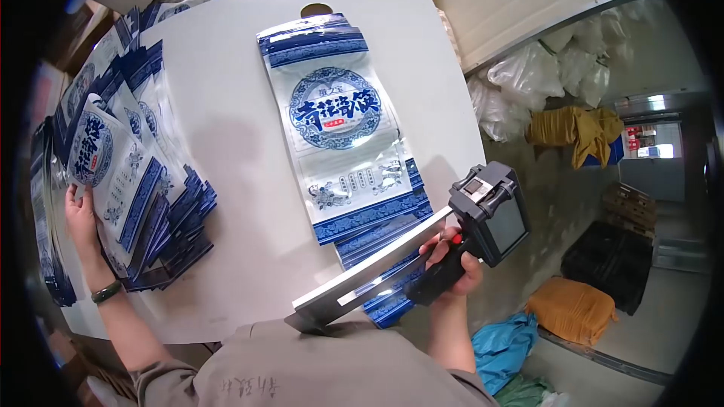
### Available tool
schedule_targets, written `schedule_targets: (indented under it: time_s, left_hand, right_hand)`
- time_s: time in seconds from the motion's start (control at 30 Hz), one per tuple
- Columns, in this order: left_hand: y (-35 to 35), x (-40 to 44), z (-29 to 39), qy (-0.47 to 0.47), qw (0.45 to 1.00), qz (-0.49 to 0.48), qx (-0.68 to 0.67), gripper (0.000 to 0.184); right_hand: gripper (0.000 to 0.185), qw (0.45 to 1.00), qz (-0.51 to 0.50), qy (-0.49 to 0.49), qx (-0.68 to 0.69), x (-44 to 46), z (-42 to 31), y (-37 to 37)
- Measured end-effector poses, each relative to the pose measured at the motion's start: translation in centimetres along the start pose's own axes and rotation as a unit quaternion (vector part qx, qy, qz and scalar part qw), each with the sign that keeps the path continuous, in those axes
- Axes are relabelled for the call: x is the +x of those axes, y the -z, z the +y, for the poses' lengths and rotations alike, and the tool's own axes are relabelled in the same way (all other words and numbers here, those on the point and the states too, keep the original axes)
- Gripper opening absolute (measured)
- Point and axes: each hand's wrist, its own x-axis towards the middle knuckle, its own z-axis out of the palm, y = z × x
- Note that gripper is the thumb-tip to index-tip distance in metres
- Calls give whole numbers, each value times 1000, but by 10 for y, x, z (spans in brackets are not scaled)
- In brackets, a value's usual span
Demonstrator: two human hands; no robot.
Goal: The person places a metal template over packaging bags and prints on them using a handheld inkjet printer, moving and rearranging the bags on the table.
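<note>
Gripping a black handheld device [494,215] in the right hand [466,280], just right of the near end of the middle stack of printed pouches [343,136], with fingers curled round the handle near a red button [457,239]. Noting a long metal plate [362,270] on the device, slanting over the stack's near end; cannot tell whether touching it. Reaching with the left hand [81,215] well left of the stack, fingertips at the edge of a face-up pouch [105,158] on a loose heap [181,211]; cannot tell whether pinching or merely touching. Finding the stack flat on a white bench [226,105], fanned toward the body. To the stack's right, past the bench edge: clear plastic bags [524,75], an orange bundle [571,310], a blue bag [498,347].
</note>
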Motion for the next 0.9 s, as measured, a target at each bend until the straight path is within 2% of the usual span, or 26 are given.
schedule_targets:
  time_s: [0.07,0.1,0.13,0.17,0.2,0.23,0.27,0.3,0.37,0.4,0.43,0.53,0.57,0.67,0.77,0.8,0.9]
  left_hand:
    - [2,-3,12,0,982,45,185,58]
    - [-11,-26,44,-60,942,123,306,60]
    - [-21,-47,72,-119,878,197,419,62]
    - [-23,-62,90,-137,911,170,350,66]
    - [-41,-84,114,-186,955,107,206,63]
    - [-62,-112,139,-227,971,41,56,60]
    - [-71,-144,159,-191,961,-187,-76,41]
    - [-91,-187,193,-54,938,-312,-145,36]
    - [-118,-241,226,-129,855,-502,-15,40]
    - [-129,-262,232,-133,838,-529,-2,47]
    - [-139,-273,237,-185,843,-504,38,38]
    - [-160,-279,218,-246,845,-466,96,20]
    - [-165,-278,216,-276,855,-432,76,12]
    - [-166,-252,229,-302,879,-364,62,9]
    - [-175,-213,246,-344,890,-297,34,15]
    - [-177,-204,252,-272,901,-336,42,16]
    - [-204,-183,244,-226,903,-362,-51,20]
  right_hand:
    - [46,999,-34,7,-27,2,-1,1]
    - [44,998,-50,10,-39,4,0,2]
    - [44,998,-45,8,-42,4,0,1]
    - [43,998,-38,6,-44,5,0,-3]
    - [43,998,-32,4,-48,5,1,-5]
    - [44,999,-7,-4,-47,4,3,-5]
    - [45,998,7,-12,-65,4,3,-8]
    - [47,996,20,-21,-84,5,1,-14]
    - [46,994,27,-31,-105,7,1,-15]
    - [45,990,35,-30,-130,7,1,-17]
    - [45,987,44,-27,-155,7,2,-21]
    - [46,983,48,-21,-179,4,1,-22]
    - [48,984,43,-16,-173,4,2,-20]
    - [47,985,63,-3,-159,4,3,-23]
    - [47,989,78,-7,-128,5,5,-20]
    - [47,990,79,-10,-114,7,5,-19]
    - [48,990,80,-18,-116,8,4,-18]
